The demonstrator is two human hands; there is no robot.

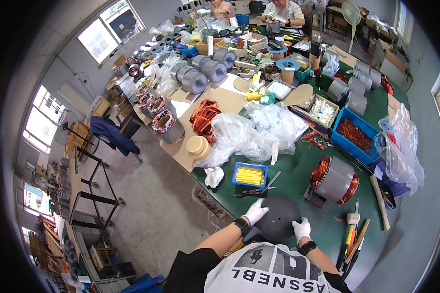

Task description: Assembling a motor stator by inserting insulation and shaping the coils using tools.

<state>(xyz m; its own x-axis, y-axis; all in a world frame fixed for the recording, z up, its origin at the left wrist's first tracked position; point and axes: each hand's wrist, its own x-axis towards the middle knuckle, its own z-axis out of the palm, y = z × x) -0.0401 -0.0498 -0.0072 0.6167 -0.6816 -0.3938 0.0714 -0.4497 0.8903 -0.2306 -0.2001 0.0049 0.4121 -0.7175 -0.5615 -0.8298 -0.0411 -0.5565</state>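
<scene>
Black disc (278, 215) held over green table's (298, 178) near side. Gloved left hand (255, 211) at disc's 10 o'clock rim, right hand (301, 228) at 4; both partly curled, gripping it, undersides hidden. 11 o'clock: blue tray (249, 185), yellow sticks (250, 175) inside. 2 o'clock: blue bin (352, 151), copper-coloured bits (355, 132) inside. 12 o'clock: clear bags (239, 134), contents hard to make out.

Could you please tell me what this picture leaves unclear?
Head view: underside of dark disc by left hand and right hand, hidden by its top.
Head view: contents of crumpled plastic, veiled by folds.
Head view: white-shirted co-worker's workpiece, too small.
Head view: blue cloth, cut by lower edge.
</scene>
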